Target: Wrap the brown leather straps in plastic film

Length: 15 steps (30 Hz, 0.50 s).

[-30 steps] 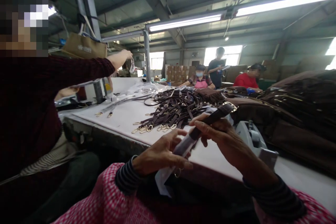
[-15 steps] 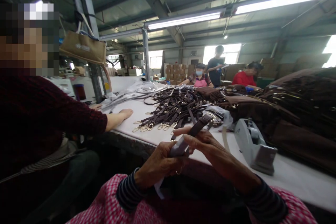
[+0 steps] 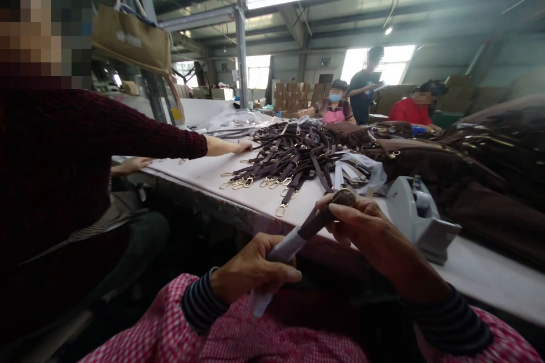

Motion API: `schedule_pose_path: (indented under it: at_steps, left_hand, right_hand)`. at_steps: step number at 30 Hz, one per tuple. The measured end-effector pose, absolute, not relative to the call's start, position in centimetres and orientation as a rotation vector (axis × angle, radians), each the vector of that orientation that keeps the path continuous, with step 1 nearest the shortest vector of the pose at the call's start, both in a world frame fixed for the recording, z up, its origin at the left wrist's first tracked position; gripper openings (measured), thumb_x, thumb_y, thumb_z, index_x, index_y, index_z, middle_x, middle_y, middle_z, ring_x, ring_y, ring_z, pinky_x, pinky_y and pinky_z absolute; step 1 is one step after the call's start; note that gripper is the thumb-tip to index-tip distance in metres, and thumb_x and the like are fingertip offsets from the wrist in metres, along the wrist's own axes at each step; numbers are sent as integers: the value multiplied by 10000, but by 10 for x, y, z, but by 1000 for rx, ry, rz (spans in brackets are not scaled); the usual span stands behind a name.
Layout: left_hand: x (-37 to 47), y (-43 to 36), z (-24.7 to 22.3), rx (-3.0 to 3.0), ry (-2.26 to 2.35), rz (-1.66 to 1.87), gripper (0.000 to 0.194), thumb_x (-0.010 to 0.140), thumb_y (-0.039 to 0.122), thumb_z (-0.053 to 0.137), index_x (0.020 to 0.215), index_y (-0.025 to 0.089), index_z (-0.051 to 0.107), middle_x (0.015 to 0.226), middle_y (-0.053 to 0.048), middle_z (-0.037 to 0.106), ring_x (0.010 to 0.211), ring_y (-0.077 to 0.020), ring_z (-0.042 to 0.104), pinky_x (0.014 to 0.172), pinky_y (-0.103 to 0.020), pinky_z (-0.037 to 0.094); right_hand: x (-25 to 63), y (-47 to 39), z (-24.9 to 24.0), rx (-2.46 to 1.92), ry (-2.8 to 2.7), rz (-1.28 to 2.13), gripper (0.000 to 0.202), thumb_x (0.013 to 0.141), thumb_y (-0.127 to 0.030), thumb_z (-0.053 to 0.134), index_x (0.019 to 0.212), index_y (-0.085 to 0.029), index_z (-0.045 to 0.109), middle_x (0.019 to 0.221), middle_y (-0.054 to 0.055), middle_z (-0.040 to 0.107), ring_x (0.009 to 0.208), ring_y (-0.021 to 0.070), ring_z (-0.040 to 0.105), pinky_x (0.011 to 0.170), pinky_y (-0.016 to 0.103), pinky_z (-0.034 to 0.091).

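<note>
A dark brown strap slants between my two hands, its lower part wrapped in a whitish sleeve. My left hand is closed around the sleeve, whose loose end hangs below the fingers. At the upper end, by a round metal buckle, my right hand pinches the strap. Beyond them on the white table lies a heap of brown straps with gold-coloured metal hooks at their ends.
A grey tape dispenser stands right of my right hand. Brown bags are piled at the right. At the left, a person in a dark red sweater reaches over the table towards the heap. Several people are farther back.
My right hand has moved up and right along the strap, away from my left hand, exposing more of the sleeve. The neighbour's arm now reaches farther right, to the heap.
</note>
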State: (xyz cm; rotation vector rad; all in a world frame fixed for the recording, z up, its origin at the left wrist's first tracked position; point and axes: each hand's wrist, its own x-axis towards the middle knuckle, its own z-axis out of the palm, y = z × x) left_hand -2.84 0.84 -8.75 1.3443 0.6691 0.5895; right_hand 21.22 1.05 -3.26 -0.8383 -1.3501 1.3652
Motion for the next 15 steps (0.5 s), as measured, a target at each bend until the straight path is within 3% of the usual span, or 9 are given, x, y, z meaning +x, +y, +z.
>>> schedule_pose_path:
  at_steps: [7,15]
  left_hand:
    - [-22,15,-90,1310,576,487,335,737,329,870,709,166,579,489,69,549,380,-58,420,369,-172,305]
    - [-8,19,-75,1480,736,563,353,771,399,830,673,165,585,574,41,577,494,-78,481,476,-194,354]
  right_hand:
    - [217,6,-37,-896,-1540,1296,296,919,-408,740,1100,-176,771,674,-18,557,580,115,416,535,269,258]
    - [219,5,-26,-935,-1685,1108,251,920,-406,744,1071,-210,788,799,28,674,684,162,539,606,296,379]
